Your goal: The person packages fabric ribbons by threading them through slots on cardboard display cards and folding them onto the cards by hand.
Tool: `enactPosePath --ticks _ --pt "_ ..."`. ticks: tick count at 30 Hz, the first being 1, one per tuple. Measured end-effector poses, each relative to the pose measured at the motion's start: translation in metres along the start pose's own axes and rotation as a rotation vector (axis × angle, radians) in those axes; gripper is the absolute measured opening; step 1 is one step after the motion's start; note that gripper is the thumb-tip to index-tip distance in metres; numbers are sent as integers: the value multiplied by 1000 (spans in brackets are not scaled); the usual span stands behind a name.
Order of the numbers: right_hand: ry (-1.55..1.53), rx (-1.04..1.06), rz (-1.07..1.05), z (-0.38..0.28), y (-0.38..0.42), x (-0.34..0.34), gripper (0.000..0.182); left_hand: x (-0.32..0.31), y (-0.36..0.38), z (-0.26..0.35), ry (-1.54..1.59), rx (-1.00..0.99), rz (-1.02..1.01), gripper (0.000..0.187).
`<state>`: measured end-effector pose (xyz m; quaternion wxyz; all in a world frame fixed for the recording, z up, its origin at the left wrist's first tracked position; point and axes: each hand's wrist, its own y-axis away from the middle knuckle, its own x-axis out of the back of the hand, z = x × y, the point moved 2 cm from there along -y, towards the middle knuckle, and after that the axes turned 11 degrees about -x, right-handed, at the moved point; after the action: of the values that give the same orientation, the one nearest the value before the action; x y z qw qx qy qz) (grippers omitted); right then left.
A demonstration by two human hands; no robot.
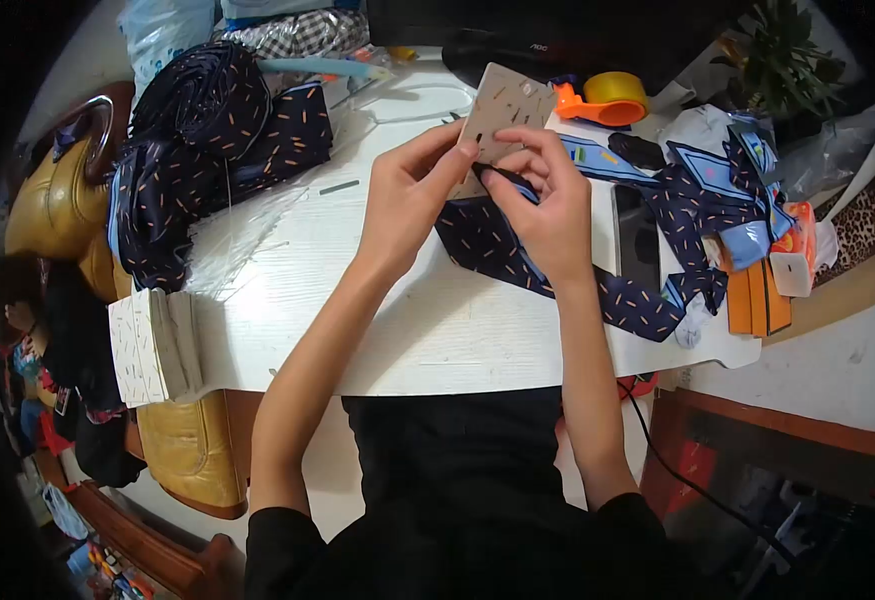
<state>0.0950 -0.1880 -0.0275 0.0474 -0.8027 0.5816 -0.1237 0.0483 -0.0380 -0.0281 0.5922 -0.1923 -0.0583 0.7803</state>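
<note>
My left hand (407,190) grips the side of a beige patterned card (505,100), thumb in front, and holds it tilted above the white table. Against the card's lower part, my right hand (549,205) is closed, with thumb and fingers pinching the dark end of a navy patterned fabric strip (482,232). The strip, printed with small orange dashes and edged in light blue, hangs from the card and runs right across the table beneath my right wrist. Exactly how fabric and card meet is hidden by my fingers.
A large roll of the same navy fabric (197,110) lies at the left, beside thin clear strips (247,235). A stack of cards (142,345) stands at the front left edge. Right of my hands are an orange tape dispenser (597,105) and a phone (637,240). A monitor (557,30) stands behind.
</note>
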Motion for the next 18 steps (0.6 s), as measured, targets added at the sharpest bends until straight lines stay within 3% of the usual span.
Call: enactPosePath --ticks 8,18 --pt "-150 -52 25 2 4 4 31 -2 6 -12 201 342 -67 38" --pt "-142 -84 -5 5 6 9 28 -6 7 -17 321 355 -67 35"
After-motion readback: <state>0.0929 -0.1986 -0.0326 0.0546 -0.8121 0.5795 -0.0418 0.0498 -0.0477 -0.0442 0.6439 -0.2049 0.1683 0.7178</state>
